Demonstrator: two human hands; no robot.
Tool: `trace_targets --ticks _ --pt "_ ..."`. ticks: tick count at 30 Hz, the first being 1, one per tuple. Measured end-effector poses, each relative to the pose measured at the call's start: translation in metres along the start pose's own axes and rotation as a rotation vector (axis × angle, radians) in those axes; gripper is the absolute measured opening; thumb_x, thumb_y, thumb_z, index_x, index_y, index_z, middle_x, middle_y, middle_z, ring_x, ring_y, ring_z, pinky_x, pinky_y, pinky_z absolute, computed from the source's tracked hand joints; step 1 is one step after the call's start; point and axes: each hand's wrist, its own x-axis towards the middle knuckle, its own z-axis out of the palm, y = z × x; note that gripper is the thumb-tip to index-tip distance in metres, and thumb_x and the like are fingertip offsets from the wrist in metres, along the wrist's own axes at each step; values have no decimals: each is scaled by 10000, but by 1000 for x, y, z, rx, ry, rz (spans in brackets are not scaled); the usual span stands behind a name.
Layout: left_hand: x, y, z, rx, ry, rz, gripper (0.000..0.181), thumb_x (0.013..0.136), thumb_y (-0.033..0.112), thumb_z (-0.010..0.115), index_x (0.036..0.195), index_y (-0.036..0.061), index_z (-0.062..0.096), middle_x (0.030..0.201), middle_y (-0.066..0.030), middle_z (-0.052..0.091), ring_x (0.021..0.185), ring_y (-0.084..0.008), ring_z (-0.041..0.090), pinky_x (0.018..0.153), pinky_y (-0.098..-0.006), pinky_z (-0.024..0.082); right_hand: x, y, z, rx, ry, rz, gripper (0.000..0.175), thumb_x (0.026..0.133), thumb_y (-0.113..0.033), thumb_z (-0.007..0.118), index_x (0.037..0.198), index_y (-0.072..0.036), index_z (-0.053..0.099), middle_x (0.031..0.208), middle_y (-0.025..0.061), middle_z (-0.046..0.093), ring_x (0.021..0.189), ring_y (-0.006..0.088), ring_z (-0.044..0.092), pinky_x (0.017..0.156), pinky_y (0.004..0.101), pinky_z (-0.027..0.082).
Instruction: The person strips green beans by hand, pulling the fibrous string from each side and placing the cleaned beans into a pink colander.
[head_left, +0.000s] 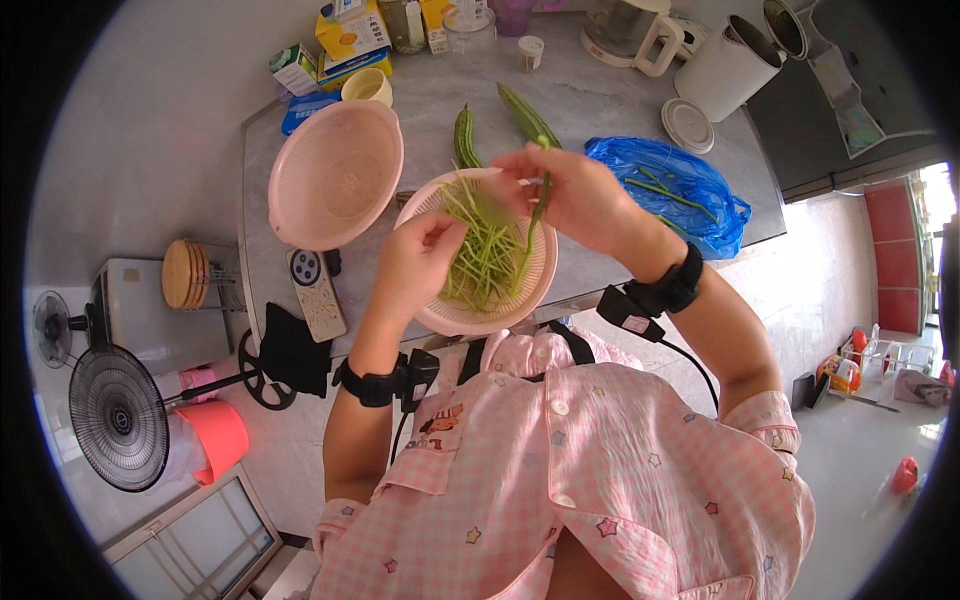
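A long green vegetable stem (535, 229) hangs from my right hand (589, 199), its lower end reaching into a pink plastic colander (546, 281). Thin green stems (480, 266) lie heaped inside this colander. Over its left rim is my left hand (416, 262), thumb and fingertips drawn together; whether something thin is between them I cannot tell. A blurred green patch between the hands hides part of the heap. To the right, several loose stems (671, 195) rest on a crumpled blue plastic bag (626, 154).
Two ridge gourds (465, 139) lie behind the colander. A second pink colander (281, 184) leans at the left, above a phone (324, 304). Boxes (352, 34), a glass kettle (619, 34) and a white canister (724, 71) line the table's back. A fan (120, 420) stands left.
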Motion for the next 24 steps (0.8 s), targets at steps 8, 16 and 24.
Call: trace_targets --ticks 8,16,24 --pt "-16 65 34 114 -72 397 210 833 152 648 965 -11 638 889 -60 657 823 -119 608 731 -260 468 -21 -33 16 171 -132 -146 319 947 -199 434 1059 80 539 966 127 534 865 197 516 793 325 463" --pt "-10 62 44 -50 71 402 132 780 88 682 868 -1 643 771 -69 636 649 -143 573 605 -253 451 -38 -42 18 -302 -23 -411 288 922 -167 514 1102 56 544 1033 107 588 973 156 576 847 297 477" --pt "-17 77 38 249 224 698 158 777 113 699 875 5 638 805 -73 629 666 -145 563 600 -259 450 -50 -42 25 -728 93 -710 181 831 -84 617 959 39 583 780 84 656 710 133 649 617 246 517"
